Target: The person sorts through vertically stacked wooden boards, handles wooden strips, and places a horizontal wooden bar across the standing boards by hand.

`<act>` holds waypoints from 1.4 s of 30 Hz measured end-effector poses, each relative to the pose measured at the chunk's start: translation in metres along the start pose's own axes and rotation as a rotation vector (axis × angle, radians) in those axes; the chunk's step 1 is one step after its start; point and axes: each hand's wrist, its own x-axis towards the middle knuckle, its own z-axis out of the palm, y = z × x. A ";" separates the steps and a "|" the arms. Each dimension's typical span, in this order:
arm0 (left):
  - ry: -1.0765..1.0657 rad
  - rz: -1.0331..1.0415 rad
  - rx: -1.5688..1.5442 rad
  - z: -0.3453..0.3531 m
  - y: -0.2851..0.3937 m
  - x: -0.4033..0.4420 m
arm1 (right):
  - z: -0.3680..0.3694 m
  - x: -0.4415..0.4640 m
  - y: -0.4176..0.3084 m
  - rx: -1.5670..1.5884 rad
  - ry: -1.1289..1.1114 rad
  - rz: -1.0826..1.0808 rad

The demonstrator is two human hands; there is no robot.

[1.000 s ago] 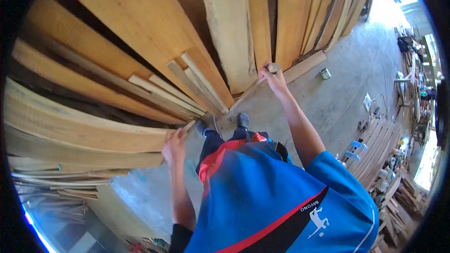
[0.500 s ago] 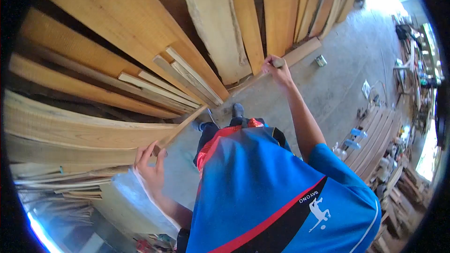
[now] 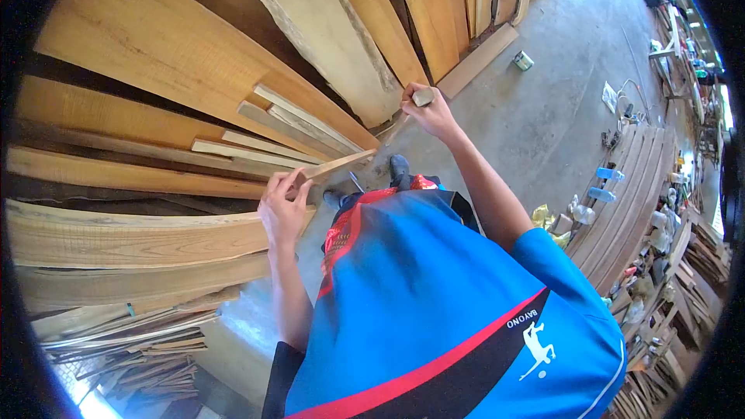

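Observation:
My left hand (image 3: 283,206) is closed around the near end of a narrow wooden strip (image 3: 341,163), which points away from me toward the floor by the leaning boards. Out ahead and to the right, my right hand (image 3: 434,118) is wrapped around another wooden piece. Its blunt, pale end (image 3: 423,97) sticks up out of the fist; most of the rest is hidden by the hand. Beyond the left hand, several thin battens (image 3: 303,128) rest against a wide leaning plank (image 3: 178,46).
Tall boards (image 3: 334,39) lean along the left and front. A flat board (image 3: 481,62) and a small can (image 3: 523,60) lie on the concrete floor (image 3: 559,101). To the right stands a slatted bench (image 3: 632,186) with plastic bottles (image 3: 605,183). Scrap wood (image 3: 147,365) is piled at lower left.
My left hand has moved up and right, with its strip now lying more level in view. The right hand has shifted left with its piece. The camera view has turned slightly.

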 end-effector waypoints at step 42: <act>-0.114 -0.141 0.340 0.083 -0.099 0.128 | 0.076 -0.035 -0.016 0.138 -0.181 -0.140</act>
